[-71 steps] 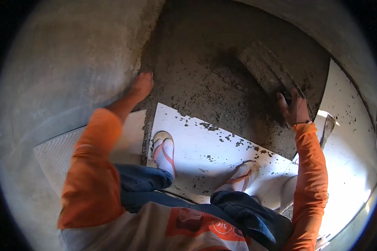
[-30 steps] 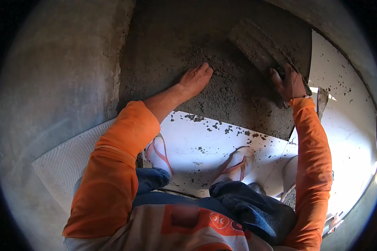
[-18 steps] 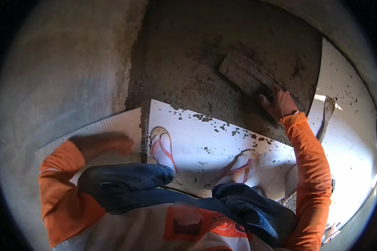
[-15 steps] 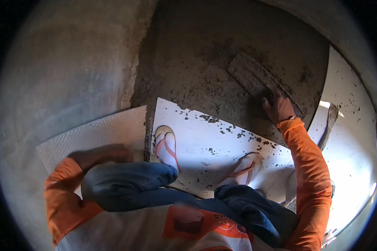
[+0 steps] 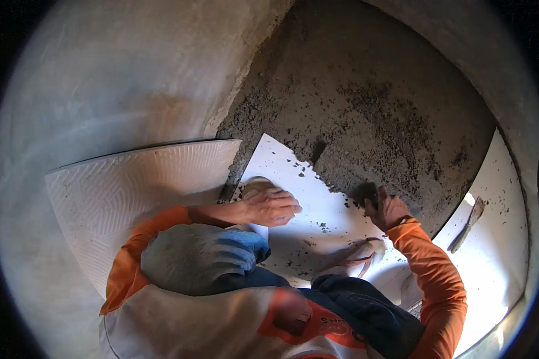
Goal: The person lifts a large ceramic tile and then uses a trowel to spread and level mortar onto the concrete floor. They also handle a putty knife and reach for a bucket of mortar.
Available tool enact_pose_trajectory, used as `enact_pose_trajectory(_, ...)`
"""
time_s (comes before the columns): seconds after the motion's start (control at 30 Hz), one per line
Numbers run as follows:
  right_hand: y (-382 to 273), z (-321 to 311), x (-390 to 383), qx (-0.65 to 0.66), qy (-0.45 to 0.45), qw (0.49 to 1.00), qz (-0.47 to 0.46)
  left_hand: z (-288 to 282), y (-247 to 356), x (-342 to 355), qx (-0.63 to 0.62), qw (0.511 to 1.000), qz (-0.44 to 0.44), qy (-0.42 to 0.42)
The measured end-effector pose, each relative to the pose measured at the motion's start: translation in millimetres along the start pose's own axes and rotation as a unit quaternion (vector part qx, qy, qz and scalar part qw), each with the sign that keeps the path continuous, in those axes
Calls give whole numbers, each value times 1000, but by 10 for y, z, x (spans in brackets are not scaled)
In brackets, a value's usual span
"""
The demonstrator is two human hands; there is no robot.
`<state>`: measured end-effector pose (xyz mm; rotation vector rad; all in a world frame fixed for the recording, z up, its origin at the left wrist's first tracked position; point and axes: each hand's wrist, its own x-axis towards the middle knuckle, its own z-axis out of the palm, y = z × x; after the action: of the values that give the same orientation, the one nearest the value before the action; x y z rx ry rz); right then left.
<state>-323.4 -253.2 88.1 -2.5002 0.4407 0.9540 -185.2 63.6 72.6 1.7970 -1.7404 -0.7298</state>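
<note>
One trowel (image 5: 348, 163) | in right grip (image 5: 389, 209) | extending forward-left | over mortar (image 5: 425, 78)

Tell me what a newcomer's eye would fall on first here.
Probably the bright white tile under the person's feet, stark against the dark, crumbly mortar beyond. Next, the right hand on a mortar-caked float at the mortar's near edge, then the pale ridged tile at left.

Shirt (image 5: 209, 320), red panel (image 5: 314, 323), lettering (image 5: 334, 320) (partly legible)
</note>
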Motion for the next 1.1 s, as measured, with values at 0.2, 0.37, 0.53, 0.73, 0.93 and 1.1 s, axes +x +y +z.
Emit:
enact_pose_trajectory(0.2,-739,-232,459,38,-6,997,-62,276,-68,31,-28,989,143,-27)
enact_pose_trajectory(0.37,-690,-279,539,-15,-18,999,-34,567,-67,58,-27,982,185,-13)
enact_pose_trajectory(0.53,-1023,-358,989,-15,-40,999,-23,718,-241,415,130,975,143,-112)
enact_pose_trajectory(0.73,-161,-592,539,24,71,997,-2,105,-805,617,219,953,-202,-42)
enact_pose_trajectory(0.93,365,-166,-71,-84,52,994,-55,-634,-1364,596,220,910,-291,199)
enact_pose_trajectory(1.1,-6,82,2,60,38,997,-11,-611,-1147,408,132,891,-217,376)
